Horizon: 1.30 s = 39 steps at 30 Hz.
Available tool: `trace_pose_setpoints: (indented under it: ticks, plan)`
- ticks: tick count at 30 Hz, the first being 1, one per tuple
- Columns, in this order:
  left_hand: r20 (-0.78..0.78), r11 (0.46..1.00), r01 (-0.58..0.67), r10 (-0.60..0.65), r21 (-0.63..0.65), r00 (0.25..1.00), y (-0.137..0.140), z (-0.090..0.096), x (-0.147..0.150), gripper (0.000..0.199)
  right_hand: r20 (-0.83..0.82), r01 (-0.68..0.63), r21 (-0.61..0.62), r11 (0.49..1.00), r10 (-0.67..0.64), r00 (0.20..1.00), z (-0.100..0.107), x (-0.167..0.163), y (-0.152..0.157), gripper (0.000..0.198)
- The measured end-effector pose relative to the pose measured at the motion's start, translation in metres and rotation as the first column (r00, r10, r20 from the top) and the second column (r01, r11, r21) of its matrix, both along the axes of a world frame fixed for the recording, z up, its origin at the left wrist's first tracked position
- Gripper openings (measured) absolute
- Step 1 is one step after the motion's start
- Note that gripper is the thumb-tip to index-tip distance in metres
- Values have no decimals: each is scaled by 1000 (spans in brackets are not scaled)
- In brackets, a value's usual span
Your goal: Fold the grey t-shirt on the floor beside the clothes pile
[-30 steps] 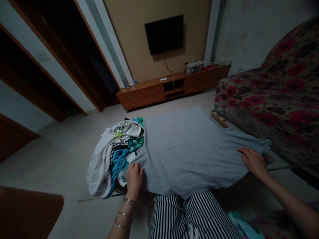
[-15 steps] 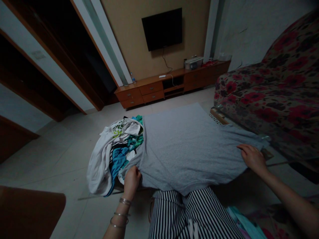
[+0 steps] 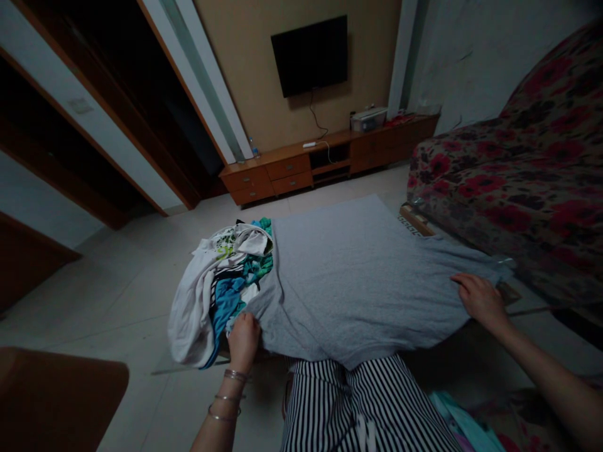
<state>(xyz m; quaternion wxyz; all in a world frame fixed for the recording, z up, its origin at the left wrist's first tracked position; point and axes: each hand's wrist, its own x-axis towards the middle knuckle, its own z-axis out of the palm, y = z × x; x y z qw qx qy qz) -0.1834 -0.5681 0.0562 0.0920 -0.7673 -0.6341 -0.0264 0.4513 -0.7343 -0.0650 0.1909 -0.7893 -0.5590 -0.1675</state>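
A grey T-shirt lies spread out in front of me, its near edge reaching my striped trousers. My left hand, with bangles on the wrist, is closed on the shirt's left sleeve. On the opposite side my right hand has its fingers bent onto the right sleeve and pinches the cloth. A heap of clothes in white, blue and green touches the shirt's left side, just beyond my left hand. A white garment hangs over the left end of the glass table.
A flowered sofa stands at the right. Across the floor are a low wooden cabinet and a wall-mounted television. A brown rounded furniture piece fills the lower left. Light green cloth lies beside my right leg.
My left hand has moved slightly left, drawing the left sleeve outward and creasing the shirt there. My right hand stays at the right sleeve. The camera has shifted slightly.
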Motion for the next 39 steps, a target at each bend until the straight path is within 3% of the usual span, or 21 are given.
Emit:
trace_pose_setpoints:
  ticks: [6,9,12,16,19,23,26,28,30,33,36,39]
  plan:
    - [166,977,-207,196,52,967,6,17,-20,20,-33,1,-6,1000,-1,999,-2,2,0,37]
    - [236,995,-79,61,67,970,1,21,-4,22,-25,7,-1,1000,-7,1000,-3,3,0,38]
    - [206,996,85,-78,-26,975,-5,16,25,18,-31,9,-2,1000,-9,999,-3,2,-1,37]
    - [179,994,71,-56,-77,982,-9,11,44,13,-51,9,2,1000,-9,999,2,-2,-1,38]
    - [220,995,6,15,-95,975,-8,13,33,11,-59,17,2,1000,-17,998,5,-5,-1,39]
    - [189,961,-211,243,-176,951,-7,17,12,13,-78,35,-3,999,-36,996,5,-5,-2,38]
    - [126,943,-229,265,-241,956,-9,19,7,13,-59,16,-4,1000,-17,998,4,-3,-1,37]
    - [79,963,-178,198,-204,977,-11,21,12,15,-37,7,4,1000,-7,999,4,-3,-1,37]
    - [17,992,-110,112,-63,994,-12,24,24,22,-30,8,12,1000,-8,1000,6,-5,-1,37]
    - [-20,984,124,-123,126,992,-17,21,48,41,-55,26,4,1000,-26,998,11,-9,1,35]
    - [45,871,486,-489,66,871,-27,6,66,46,-85,47,-13,999,-48,995,18,-14,2,34]
    - [111,710,703,-697,-24,708,-37,-16,63,42,-118,63,-27,998,-65,991,26,-19,4,34]
